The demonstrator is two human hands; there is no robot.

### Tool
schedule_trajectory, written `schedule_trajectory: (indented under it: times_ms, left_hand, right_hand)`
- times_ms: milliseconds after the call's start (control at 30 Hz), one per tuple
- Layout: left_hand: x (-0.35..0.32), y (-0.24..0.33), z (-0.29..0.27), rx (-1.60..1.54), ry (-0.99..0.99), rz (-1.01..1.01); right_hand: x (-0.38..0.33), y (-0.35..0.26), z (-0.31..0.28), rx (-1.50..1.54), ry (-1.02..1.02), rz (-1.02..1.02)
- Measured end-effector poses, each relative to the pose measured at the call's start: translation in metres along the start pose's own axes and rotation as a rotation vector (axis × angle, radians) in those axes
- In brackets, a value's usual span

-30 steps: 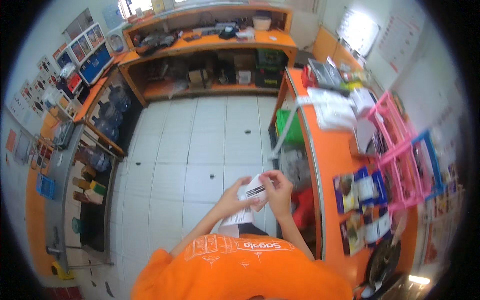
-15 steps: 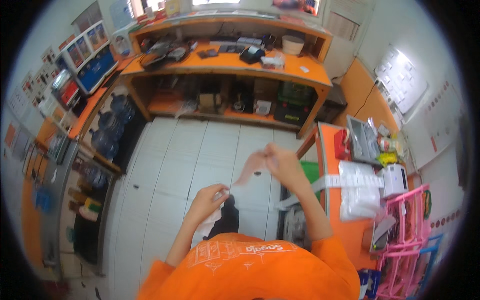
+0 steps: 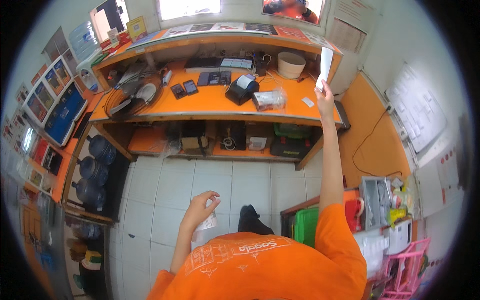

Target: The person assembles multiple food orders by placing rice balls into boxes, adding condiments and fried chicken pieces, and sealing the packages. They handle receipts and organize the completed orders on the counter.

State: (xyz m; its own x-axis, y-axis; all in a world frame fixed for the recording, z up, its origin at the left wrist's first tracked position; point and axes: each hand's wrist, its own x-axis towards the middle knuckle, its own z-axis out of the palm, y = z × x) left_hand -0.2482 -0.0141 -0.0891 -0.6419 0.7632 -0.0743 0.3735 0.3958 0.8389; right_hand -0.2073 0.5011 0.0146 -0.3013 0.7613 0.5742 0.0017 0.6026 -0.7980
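My right hand (image 3: 325, 95), arm stretched far forward, pinches the lower end of a curled strip of white paper (image 3: 325, 61). The strip stands up in front of the right end of the orange desk (image 3: 200, 111). Nearer my body, my left hand (image 3: 201, 209) is bent with its fingers curled. A white printed slip (image 3: 207, 221) hangs below the palm, held in that hand, with a pale sheet-like part below it. My shirt and fingers hide some of it.
On the desk are a black receipt printer (image 3: 242, 90), phones (image 3: 190, 87), a plastic-wrapped package (image 3: 269, 100), coiled cable (image 3: 127, 97) and a white bucket (image 3: 291, 65). Water jugs (image 3: 93, 169) stand left. At right are a green crate (image 3: 306, 225) and a pink rack (image 3: 407, 265). Another person (image 3: 292, 9) is beyond the window.
My right hand has moved away from my left hand, forward to the desk's right end, with the strip in it. The desk appears closer now. My left hand stays low near my body.
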Motion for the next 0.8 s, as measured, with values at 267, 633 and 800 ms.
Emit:
schedule_trajectory:
  times_ms: [267, 633, 800]
  left_hand:
    - [0.202, -0.036, -0.018, -0.006, 0.198, -0.093]
    - [0.335, -0.046, -0.061, -0.085, 0.353, -0.390]
    - [0.360, -0.044, -0.059, -0.089, 0.424, -0.427]
  right_hand:
    - [0.268, 0.107, 0.158, 0.062, -0.098, 0.147]
    - [0.541, 0.310, 0.243, 0.482, -0.190, -0.097]
    - [0.520, 0.311, 0.261, 0.648, 0.026, 0.226]
